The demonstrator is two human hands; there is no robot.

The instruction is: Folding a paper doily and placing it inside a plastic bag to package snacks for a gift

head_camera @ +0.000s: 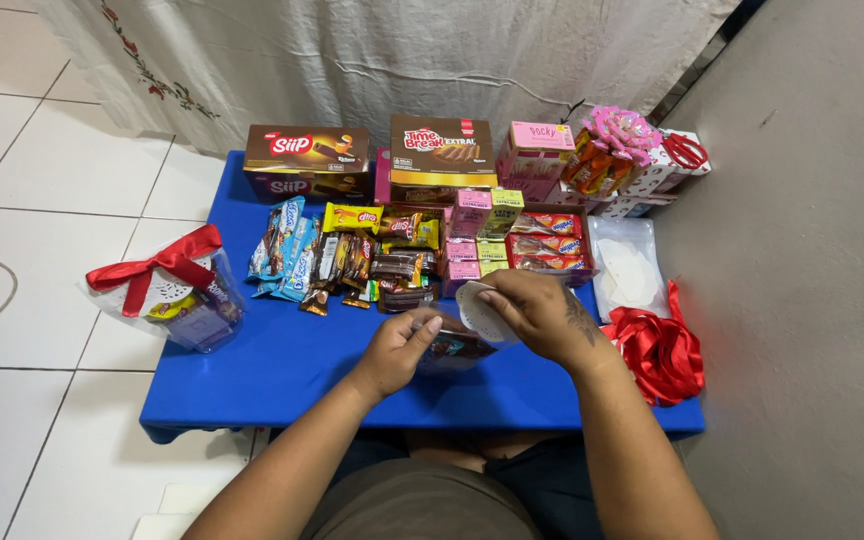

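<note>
My left hand (399, 350) grips a small clear plastic bag (455, 350) with a dark wrapped snack inside, held just above the blue table (282, 370). My right hand (542, 312) pinches a round white paper doily (480, 312) at the bag's mouth. Both hands meet near the table's front middle. Beyond them lie rows of wrapped snacks (372, 255) and small pink and green boxes (479, 235); the nearest wrappers lie just beyond my fingers.
Brown snack cartons (308, 158) and a pink box (535, 150) line the back edge. A finished clear gift bag with red bow (167, 285) sits at the left edge. Red ribbon (662, 350), clear bags (624, 265) and a pink-bowed bundle (622, 145) lie right. A curtain hangs behind.
</note>
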